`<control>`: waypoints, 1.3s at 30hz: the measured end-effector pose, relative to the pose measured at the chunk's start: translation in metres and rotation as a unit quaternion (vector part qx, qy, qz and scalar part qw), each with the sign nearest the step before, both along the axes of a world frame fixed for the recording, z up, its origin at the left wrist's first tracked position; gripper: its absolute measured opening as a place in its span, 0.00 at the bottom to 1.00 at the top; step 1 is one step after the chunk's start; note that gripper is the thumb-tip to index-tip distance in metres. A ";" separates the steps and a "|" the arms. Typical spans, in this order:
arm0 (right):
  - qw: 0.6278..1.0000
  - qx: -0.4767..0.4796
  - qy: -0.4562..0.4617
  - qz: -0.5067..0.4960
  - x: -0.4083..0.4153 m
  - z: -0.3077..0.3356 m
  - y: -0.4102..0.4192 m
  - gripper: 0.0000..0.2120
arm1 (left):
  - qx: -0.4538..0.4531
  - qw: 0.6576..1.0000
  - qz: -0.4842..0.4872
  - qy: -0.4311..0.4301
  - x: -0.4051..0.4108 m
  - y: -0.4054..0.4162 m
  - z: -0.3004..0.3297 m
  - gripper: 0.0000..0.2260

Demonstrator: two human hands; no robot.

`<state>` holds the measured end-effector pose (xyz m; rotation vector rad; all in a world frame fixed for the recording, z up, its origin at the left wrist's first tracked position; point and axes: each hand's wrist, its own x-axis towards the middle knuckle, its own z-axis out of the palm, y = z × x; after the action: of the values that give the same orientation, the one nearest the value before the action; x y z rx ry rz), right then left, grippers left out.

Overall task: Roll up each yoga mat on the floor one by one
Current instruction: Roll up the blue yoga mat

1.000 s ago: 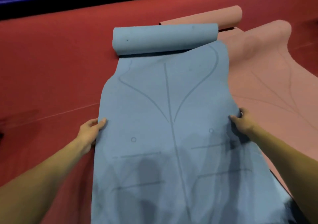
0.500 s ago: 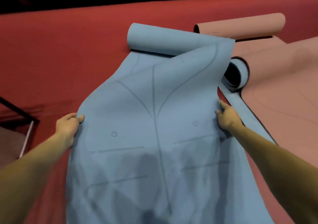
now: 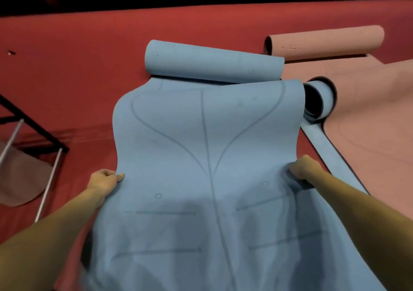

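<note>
We are holding the blue mat up off the red floor with both hands. Our left hand is gripping the mat's left edge, with the fingers curled around it. Our right hand is gripping the right edge, fingers folded tight on the mat. The far end of the blue mat is sitting in a roll on the floor. A second blue roll is peeking out on the right. A pink mat is lying beside it, touching it, with its own far end rolled. A metal frame is standing at the left.
</note>
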<state>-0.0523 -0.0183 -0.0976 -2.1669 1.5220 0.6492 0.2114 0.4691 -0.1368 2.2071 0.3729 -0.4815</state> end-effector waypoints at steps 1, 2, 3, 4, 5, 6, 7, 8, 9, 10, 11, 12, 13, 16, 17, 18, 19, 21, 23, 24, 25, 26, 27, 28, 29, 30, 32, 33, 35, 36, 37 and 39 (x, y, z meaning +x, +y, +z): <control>1.000 -0.024 0.000 -0.002 -0.004 0.001 0.001 0.16 | 0.006 1.000 -0.010 0.003 0.002 -0.003 -0.001 0.08; 0.998 -0.054 -0.013 -0.005 -0.006 0.003 0.002 0.15 | 0.006 1.000 -0.013 0.003 0.003 -0.007 -0.001 0.08; 0.997 -0.071 -0.025 -0.014 -0.006 0.005 0.002 0.13 | -0.001 1.000 -0.008 0.005 0.005 -0.011 -0.001 0.08; 0.996 -0.081 -0.041 -0.012 -0.005 0.007 0.000 0.14 | -0.013 1.000 0.005 0.013 0.007 -0.016 0.000 0.09; 0.994 -0.088 -0.068 -0.009 0.001 0.009 -0.004 0.17 | -0.034 0.999 0.020 0.027 0.012 -0.020 0.001 0.09; 0.992 -0.088 -0.089 -0.003 0.007 0.012 -0.008 0.21 | -0.062 0.996 0.033 0.048 0.017 -0.024 0.005 0.09; 0.991 -0.078 -0.109 -0.008 0.015 0.013 -0.013 0.25 | -0.092 0.993 0.042 0.064 0.024 -0.027 0.008 0.10; 0.990 -0.072 -0.118 -0.012 0.023 0.015 -0.017 0.31 | -0.112 0.990 0.047 0.074 0.031 -0.032 0.011 0.12; 0.989 -0.079 -0.122 -0.014 0.032 0.019 -0.019 0.38 | -0.118 0.990 0.045 0.068 0.039 -0.036 0.012 0.15; 0.983 -0.107 -0.146 -0.018 0.042 0.026 -0.018 0.44 | -0.103 0.993 0.028 0.049 0.043 -0.043 0.015 0.18; 0.967 -0.159 -0.200 -0.011 0.052 0.037 -0.014 0.48 | -0.076 0.997 0.002 0.018 0.047 -0.047 0.015 0.19; 0.937 -0.225 -0.267 0.015 0.064 0.053 -0.009 0.51 | -0.050 0.998 -0.031 -0.007 0.047 -0.052 0.019 0.18; 0.895 -0.296 -0.329 0.056 0.076 0.074 -0.001 0.53 | -0.044 0.997 -0.059 -0.009 0.049 -0.053 0.019 0.16; 0.800 -0.407 -0.380 0.223 0.120 0.128 0.012 0.51 | -0.075 0.976 -0.140 0.147 0.054 -0.033 0.019 0.17; 0.803 -0.386 -0.359 0.276 0.136 0.136 0.012 0.49 | -0.056 0.960 -0.184 0.205 0.054 -0.021 0.019 0.19; 0.824 -0.338 -0.320 0.322 0.150 0.137 0.014 0.48 | -0.031 0.944 -0.219 0.244 0.053 -0.008 0.018 0.21; 0.848 -0.282 -0.261 0.364 0.159 0.134 0.018 0.49 | -0.012 0.934 -0.242 0.262 0.052 0.005 0.016 0.24; 0.869 -0.221 -0.152 0.416 0.160 0.110 0.024 0.54 | 0.001 0.934 -0.269 0.237 0.048 0.018 0.020 0.27; 0.878 -0.206 -0.120 0.415 0.149 0.083 0.031 0.55 | -0.031 0.954 -0.248 0.164 0.048 0.016 0.031 0.30; 0.888 -0.187 -0.121 0.403 0.142 0.073 0.035 0.54 | -0.060 0.966 -0.223 0.120 0.051 0.010 0.036 0.32; 0.897 -0.166 -0.124 0.390 0.136 0.065 0.039 0.52 | -0.094 0.974 -0.192 0.079 0.056 0.001 0.042 0.35; 0.904 -0.148 -0.125 0.380 0.130 0.058 0.042 0.51 | -0.131 0.977 -0.161 0.050 0.062 -0.009 0.046 0.37; 0.908 -0.139 -0.124 0.375 0.124 0.052 0.045 0.49 | -0.166 0.977 -0.129 0.034 0.069 -0.021 0.051 0.37; 0.909 -0.138 -0.124 0.374 0.120 0.047 0.048 0.47 | -0.191 0.977 -0.096 0.025 0.075 -0.033 0.056 0.34; 0.908 -0.140 -0.126 0.375 0.117 0.044 0.050 0.44 | -0.210 0.976 -0.055 0.018 0.082 -0.044 0.059 0.32; 0.905 -0.144 -0.129 0.378 0.115 0.043 0.051 0.41 | -0.215 0.976 -0.012 0.007 0.092 -0.053 0.060 0.33; 0.896 -0.154 -0.135 0.394 0.109 0.045 0.049 0.34 | -0.204 0.978 0.035 -0.001 0.116 -0.071 0.068 0.38; 0.889 -0.165 -0.138 0.405 0.107 0.044 0.047 0.31 | -0.195 0.980 0.029 0.004 0.128 -0.078 0.073 0.37; 0.877 -0.193 -0.137 0.419 0.103 0.035 0.047 0.27 | -0.167 0.985 -0.004 0.036 0.148 -0.094 0.088 0.24; 0.875 -0.204 -0.135 0.418 0.101 0.027 0.049 0.26 | -0.160 0.986 -0.020 0.041 0.156 -0.100 0.093 0.16; 0.877 -0.215 -0.138 0.407 0.100 0.020 0.050 0.27 | -0.161 0.986 -0.030 0.024 0.162 -0.105 0.097 0.10; 0.877 -0.250 -0.166 0.375 0.102 0.014 0.044 0.33 | -0.184 0.981 -0.038 -0.050 0.161 -0.111 0.102 0.10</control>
<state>0.0496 0.0261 -0.0835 -3.0894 0.6690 0.0515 0.3728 0.3585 -0.0344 1.8803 0.1316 -0.4383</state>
